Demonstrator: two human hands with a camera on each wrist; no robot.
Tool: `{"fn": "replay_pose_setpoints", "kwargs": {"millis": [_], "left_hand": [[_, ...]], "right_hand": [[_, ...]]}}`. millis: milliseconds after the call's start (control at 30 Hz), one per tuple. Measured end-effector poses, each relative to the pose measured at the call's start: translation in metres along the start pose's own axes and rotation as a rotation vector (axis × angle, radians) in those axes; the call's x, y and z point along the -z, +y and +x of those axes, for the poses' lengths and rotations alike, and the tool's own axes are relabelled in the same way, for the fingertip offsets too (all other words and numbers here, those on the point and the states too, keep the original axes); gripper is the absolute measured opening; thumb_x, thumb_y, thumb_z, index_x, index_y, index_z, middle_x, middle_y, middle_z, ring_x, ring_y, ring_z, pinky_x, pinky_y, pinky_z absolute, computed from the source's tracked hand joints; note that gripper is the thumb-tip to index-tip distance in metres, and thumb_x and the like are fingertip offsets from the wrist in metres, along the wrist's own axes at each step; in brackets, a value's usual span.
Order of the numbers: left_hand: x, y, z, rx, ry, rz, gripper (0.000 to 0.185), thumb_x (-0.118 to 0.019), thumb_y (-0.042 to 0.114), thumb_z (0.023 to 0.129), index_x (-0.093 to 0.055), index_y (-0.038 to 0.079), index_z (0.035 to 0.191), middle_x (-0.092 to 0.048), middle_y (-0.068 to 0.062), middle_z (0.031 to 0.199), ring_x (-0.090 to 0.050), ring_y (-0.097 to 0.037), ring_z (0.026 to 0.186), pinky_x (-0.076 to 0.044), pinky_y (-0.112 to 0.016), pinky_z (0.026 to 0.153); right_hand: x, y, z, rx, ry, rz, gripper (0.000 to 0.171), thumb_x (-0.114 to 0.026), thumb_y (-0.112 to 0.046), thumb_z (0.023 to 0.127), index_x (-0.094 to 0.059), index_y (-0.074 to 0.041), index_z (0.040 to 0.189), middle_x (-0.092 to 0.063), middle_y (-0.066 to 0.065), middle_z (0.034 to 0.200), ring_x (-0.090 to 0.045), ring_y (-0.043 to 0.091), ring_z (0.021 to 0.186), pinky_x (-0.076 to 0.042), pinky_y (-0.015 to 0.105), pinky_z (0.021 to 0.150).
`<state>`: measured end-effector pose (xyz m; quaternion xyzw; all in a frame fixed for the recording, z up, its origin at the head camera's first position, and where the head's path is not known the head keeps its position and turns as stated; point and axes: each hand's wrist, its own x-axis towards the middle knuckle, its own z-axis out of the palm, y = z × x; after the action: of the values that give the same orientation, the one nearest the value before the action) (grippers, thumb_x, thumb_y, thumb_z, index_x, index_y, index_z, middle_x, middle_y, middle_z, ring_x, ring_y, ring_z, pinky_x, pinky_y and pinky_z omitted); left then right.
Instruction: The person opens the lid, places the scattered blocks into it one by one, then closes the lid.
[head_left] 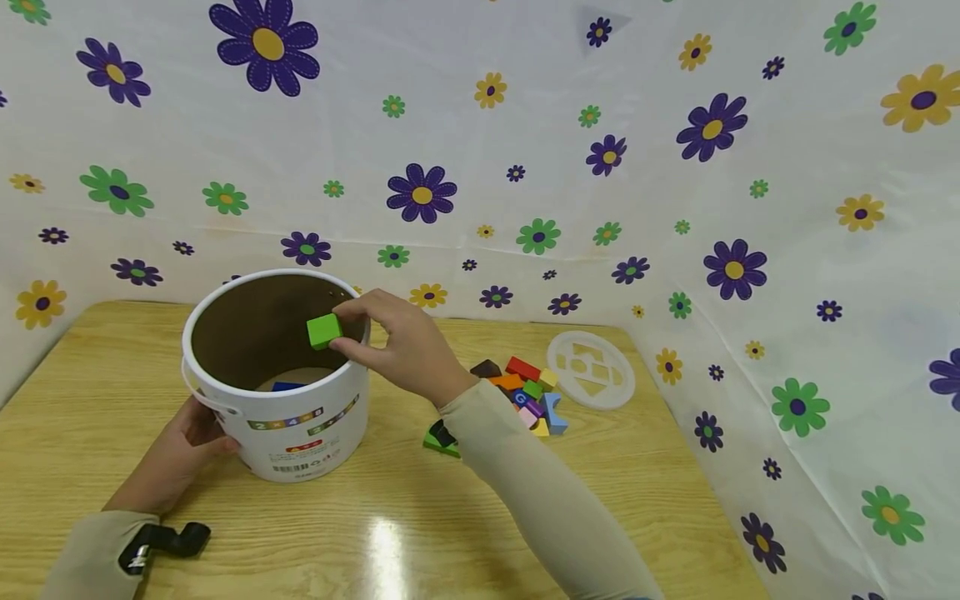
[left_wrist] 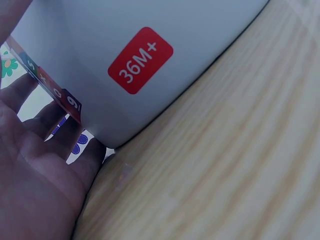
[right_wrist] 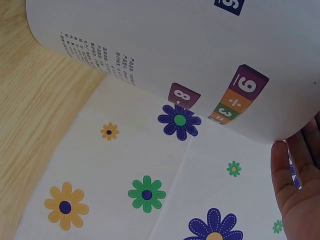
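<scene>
One white bucket (head_left: 300,433) is sitting on the table (head_left: 675,500), the left hand (head_left: 180,454) resting flat against its side. The right hand (head_left: 401,346) is pinching one green cube (head_left: 324,331) over the opening. Roughly ten blocks (head_left: 525,392) and one lid (head_left: 591,369) are lying nearby. Only the left wrist view is showing the 36M+ sticker (left_wrist: 140,60).

One white bucket (head_left: 300,417), one round lid (head_left: 591,369), one green cube (head_left: 324,331) held over the bucket, one blue block (head_left: 287,386) inside it, and about ten loose blocks (head_left: 525,392) piled on one table (head_left: 90,400); two hands
</scene>
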<state>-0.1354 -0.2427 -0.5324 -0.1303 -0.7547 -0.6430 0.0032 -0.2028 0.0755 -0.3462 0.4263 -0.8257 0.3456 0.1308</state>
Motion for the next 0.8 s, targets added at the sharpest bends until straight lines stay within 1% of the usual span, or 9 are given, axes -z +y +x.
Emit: {"fn": "replay_pose_setpoints", "kwargs": {"millis": [133,267,400,600,667,800], "left_hand": [[0.0,0.0,0.0,0.01,-0.001,0.007,0.08,-0.066,0.005,0.101,-0.018,0.017,0.165,-0.041,0.016,0.144,-0.043,0.008,0.125,-0.041,-0.003,0.095],[0.0,0.001,0.0,0.017,0.003,0.021,0.08,-0.066,0.006,0.102,-0.018,0.018,0.165,-0.039,0.014,0.145,-0.042,0.008,0.125,-0.041,-0.003,0.095],[0.001,0.0,-0.001,0.034,0.012,0.05,0.08,-0.065,0.008,0.102,-0.017,0.019,0.165,-0.038,0.015,0.145,-0.041,0.01,0.124,-0.041,-0.002,0.094],[0.001,0.001,0.0,0.034,0.019,0.046,0.078,-0.065,0.007,0.102,-0.019,0.017,0.164,-0.04,0.018,0.142,-0.042,0.009,0.123,-0.042,-0.003,0.094],[0.001,0.001,0.0,0.03,0.016,0.041,0.078,-0.065,0.006,0.102,-0.019,0.018,0.164,-0.04,0.018,0.142,-0.042,0.008,0.124,-0.041,-0.003,0.094],[0.0,0.001,0.0,0.021,0.01,0.036,0.078,-0.065,0.006,0.102,-0.02,0.018,0.164,-0.04,0.017,0.143,-0.043,0.007,0.124,-0.041,-0.003,0.095]], "right_hand": [[-0.001,0.001,0.0,-0.003,0.001,0.019,0.032,-0.079,-0.019,0.095,-0.071,-0.008,0.123,-0.071,0.001,0.117,-0.062,0.01,0.104,-0.048,0.015,0.094],[-0.001,0.001,0.001,-0.008,0.0,0.028,0.032,-0.079,-0.019,0.094,-0.071,-0.007,0.123,-0.071,0.001,0.116,-0.061,0.01,0.102,-0.048,0.014,0.091],[-0.003,0.001,0.005,-0.01,-0.019,0.047,0.032,-0.079,-0.018,0.094,-0.071,-0.007,0.123,-0.071,0.002,0.115,-0.062,0.01,0.103,-0.048,0.015,0.089],[-0.007,-0.001,0.013,-0.003,-0.083,0.08,0.033,-0.079,-0.019,0.094,-0.071,-0.007,0.124,-0.072,0.001,0.116,-0.063,0.008,0.108,-0.046,0.015,0.097],[-0.008,-0.001,0.014,0.0,-0.088,0.078,0.033,-0.079,-0.019,0.094,-0.071,-0.007,0.124,-0.073,0.001,0.115,-0.064,0.008,0.109,-0.045,0.015,0.1],[-0.008,-0.001,0.014,0.008,-0.078,0.066,0.028,-0.076,-0.015,0.096,-0.071,-0.006,0.122,-0.073,0.003,0.117,-0.065,0.011,0.111,-0.043,0.016,0.105]]}}
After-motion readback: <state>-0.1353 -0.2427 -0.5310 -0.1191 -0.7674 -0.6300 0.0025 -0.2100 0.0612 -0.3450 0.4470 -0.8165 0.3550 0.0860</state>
